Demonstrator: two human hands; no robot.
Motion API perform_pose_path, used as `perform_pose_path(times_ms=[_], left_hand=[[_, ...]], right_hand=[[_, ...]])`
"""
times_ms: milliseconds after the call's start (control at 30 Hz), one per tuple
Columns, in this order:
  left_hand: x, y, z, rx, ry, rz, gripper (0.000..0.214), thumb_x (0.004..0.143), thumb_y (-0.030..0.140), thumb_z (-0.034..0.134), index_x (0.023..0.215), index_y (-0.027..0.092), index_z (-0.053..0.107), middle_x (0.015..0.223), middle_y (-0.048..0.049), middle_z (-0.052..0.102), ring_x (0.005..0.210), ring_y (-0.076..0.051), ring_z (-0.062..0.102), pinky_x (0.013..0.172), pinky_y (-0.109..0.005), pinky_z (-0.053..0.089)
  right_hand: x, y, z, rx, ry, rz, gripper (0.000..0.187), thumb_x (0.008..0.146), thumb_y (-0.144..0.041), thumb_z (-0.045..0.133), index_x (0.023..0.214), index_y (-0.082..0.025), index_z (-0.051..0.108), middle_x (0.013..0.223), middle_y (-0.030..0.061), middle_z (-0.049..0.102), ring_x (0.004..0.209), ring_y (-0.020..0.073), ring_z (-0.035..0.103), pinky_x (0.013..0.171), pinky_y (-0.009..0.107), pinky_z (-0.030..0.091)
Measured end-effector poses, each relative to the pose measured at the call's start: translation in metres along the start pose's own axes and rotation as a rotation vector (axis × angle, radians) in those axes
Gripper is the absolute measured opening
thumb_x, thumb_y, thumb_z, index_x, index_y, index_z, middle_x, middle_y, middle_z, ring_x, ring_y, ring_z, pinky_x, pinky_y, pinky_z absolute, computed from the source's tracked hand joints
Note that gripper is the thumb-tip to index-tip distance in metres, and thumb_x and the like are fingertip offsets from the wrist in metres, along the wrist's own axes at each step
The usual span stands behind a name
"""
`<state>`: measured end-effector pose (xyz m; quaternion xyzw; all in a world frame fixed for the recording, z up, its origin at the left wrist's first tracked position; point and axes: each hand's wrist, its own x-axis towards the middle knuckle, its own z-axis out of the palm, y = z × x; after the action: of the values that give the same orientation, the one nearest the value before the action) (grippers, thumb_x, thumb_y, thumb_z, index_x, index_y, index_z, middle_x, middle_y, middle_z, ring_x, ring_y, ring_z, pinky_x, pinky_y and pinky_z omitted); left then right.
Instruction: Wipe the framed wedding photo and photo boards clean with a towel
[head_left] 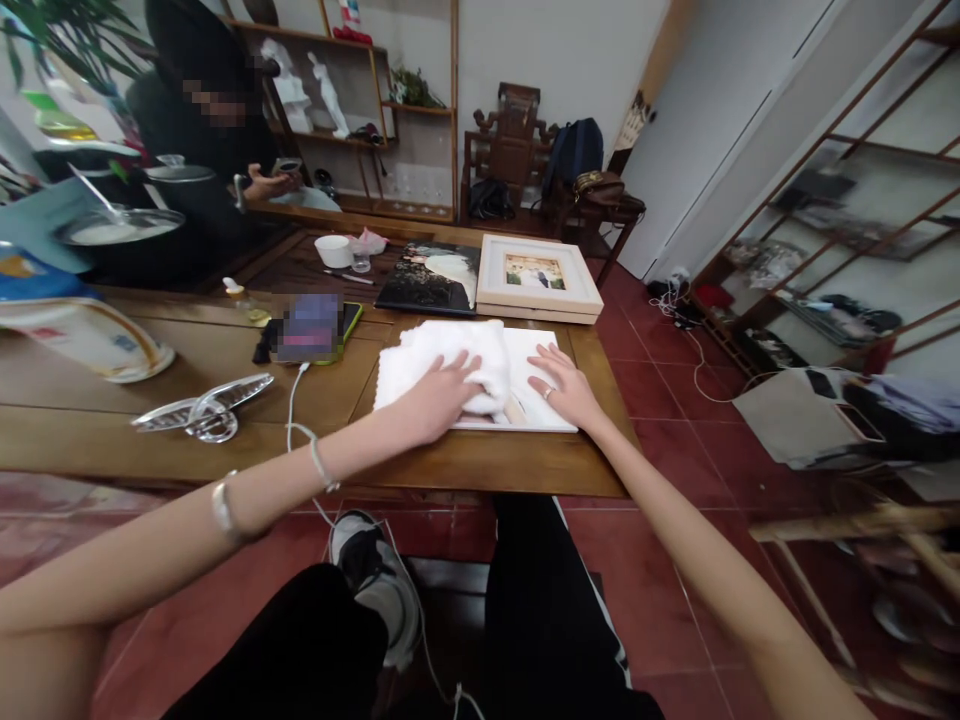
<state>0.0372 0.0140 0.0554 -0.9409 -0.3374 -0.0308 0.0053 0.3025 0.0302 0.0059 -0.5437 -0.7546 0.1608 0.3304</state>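
My left hand (444, 396) lies with fingers spread on a folded white cloth (465, 345), pressing it from above. Under the cloth is a flat white panel (546, 408) with part of a picture showing near its front edge; the cloth hides its left side. My right hand (564, 386) rests open on the panel's right part, a ring on one finger. Behind the panel are a dark photo panel (431, 280) and a pale framed photo (534, 275) that sits on another frame.
To the left lie a clear hair clip (206, 408), a phone (315, 330) on a white cable, a small dropper bottle (246, 303) and a plastic packet (82, 335). A white cup (334, 250) stands farther back. Across the table sits a person (217, 120) holding a small object.
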Motion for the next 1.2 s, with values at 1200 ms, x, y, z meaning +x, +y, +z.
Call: perform_pose_path(times_ms=[1200], left_hand=[[0.012,-0.018,-0.007,-0.084,-0.099,-0.025,0.048,0.087,0.008,0.045,0.133,0.02,0.053,0.158,-0.0108,0.027,0.147,-0.032,0.016,0.114,-0.05,0.027]], right_hand=[[0.003,0.004,0.007,0.038,0.024,0.004,0.039,0.088,-0.028,0.054,0.125,-0.021,0.063,0.141,0.0087,0.054,0.141,0.0258,0.035,0.117,0.051,0.028]])
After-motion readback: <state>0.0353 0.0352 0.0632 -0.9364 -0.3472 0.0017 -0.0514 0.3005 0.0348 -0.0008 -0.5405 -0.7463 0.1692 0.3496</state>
